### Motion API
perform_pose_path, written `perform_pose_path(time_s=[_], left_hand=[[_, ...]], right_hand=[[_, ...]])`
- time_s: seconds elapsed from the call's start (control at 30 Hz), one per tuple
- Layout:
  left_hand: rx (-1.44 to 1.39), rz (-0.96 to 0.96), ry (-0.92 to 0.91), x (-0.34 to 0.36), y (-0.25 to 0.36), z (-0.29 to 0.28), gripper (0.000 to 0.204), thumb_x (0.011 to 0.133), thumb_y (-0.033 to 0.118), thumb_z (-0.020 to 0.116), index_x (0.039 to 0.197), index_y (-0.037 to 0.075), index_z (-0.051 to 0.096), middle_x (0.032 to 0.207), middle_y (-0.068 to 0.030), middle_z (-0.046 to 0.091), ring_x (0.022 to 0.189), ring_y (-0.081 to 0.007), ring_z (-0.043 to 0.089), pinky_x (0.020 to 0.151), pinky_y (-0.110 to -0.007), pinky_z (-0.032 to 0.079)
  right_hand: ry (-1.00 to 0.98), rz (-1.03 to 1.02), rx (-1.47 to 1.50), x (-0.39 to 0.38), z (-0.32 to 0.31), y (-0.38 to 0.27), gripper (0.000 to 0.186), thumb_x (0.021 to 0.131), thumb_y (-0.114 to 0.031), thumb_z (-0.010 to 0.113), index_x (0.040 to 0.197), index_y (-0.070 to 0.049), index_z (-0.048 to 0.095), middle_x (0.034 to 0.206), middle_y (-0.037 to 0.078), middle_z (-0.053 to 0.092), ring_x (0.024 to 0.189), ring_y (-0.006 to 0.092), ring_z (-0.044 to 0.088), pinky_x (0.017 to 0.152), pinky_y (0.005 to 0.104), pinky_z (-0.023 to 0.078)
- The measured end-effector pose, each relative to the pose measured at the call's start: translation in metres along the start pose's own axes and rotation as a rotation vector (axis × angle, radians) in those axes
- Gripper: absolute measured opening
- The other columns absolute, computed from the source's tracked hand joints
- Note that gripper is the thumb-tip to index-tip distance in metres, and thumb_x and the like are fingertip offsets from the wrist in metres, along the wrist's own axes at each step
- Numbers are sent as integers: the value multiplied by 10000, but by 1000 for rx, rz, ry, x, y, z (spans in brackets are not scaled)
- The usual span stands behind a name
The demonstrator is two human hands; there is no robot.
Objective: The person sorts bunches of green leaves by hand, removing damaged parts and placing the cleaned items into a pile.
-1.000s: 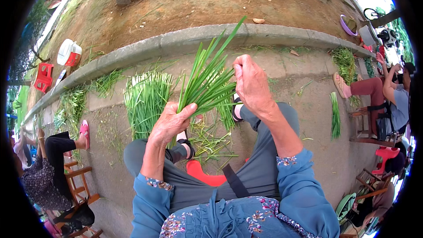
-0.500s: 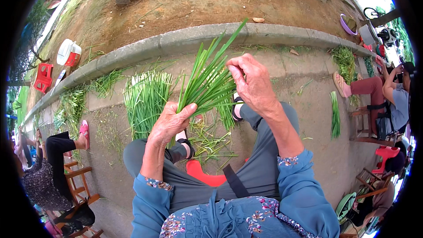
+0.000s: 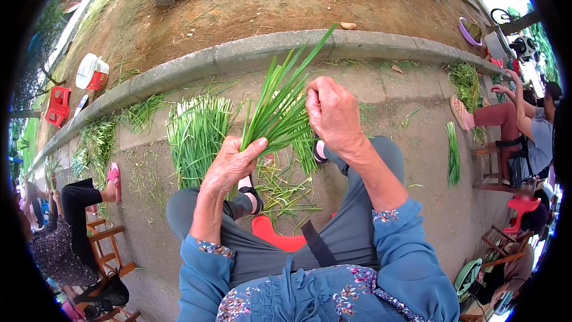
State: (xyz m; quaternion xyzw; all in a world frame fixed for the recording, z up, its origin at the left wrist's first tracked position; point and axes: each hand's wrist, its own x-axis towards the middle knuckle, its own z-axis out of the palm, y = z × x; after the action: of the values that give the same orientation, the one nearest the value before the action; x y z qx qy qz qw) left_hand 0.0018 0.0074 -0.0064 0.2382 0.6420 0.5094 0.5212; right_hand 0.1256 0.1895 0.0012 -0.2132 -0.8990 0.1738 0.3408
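My left hand (image 3: 233,161) is closed around a fanned bunch of garlic chives (image 3: 277,98), its long green leaves pointing up and to the right. Beside the bunch's right edge, my right hand (image 3: 335,113) has its fingers curled together; their tips face the leaves, and anything they pinch is hidden. On the ground left of my legs lies a thick pile of chives (image 3: 199,137) with pale stalk ends at the far side. A smaller bundle of chives (image 3: 305,154) rests by my right foot. Loose trimmings (image 3: 286,194) litter the ground between my feet.
A stone kerb (image 3: 250,56) curves across beyond the pavement. To the right lies a separate chive bundle (image 3: 453,155), near a seated person (image 3: 536,131). Another person (image 3: 62,241) sits at the left. A white and red bucket (image 3: 92,73) and a red stool (image 3: 58,106) stand past the kerb.
My right hand has shifted slightly down and left, its fingers curling tighter beside the leaves. My left hand keeps its hold on the chives, almost unmoved.
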Motion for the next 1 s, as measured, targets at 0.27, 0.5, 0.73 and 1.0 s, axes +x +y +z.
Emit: perform_pose_path(time_s=[0.27,0.5,0.73,1.0], left_hand=[[-13,-38,38,-4,3,4,388,852,395,629,788,16,687,459,88,307,410,-24,233,407,-231,145],[-10,-50,12,-3,1,0,334,871,344,614,849,13,661,456,95,311,379,-14,228,374,-211,137],[-18,-57,139,2,-20,-12,219,890,289,590,799,92,559,511,57,441,356,-11,268,320,-192,172],[75,-14,83,3,-8,3,371,883,363,593,760,17,644,422,82,335,333,-22,246,340,-209,145]], right_hand=[[193,191,-108,14,-9,19,51,789,-40,558,818,-48,516,720,123,573,655,313,591,589,410,474],[101,285,425,16,-32,-13,54,802,-21,564,835,-15,606,768,136,627,635,233,605,586,322,477],[-6,140,357,9,5,5,121,805,-73,543,862,4,617,787,179,620,718,328,611,661,403,482],[-84,205,472,6,3,6,150,765,-108,609,821,30,627,744,165,616,665,278,629,628,373,491]])
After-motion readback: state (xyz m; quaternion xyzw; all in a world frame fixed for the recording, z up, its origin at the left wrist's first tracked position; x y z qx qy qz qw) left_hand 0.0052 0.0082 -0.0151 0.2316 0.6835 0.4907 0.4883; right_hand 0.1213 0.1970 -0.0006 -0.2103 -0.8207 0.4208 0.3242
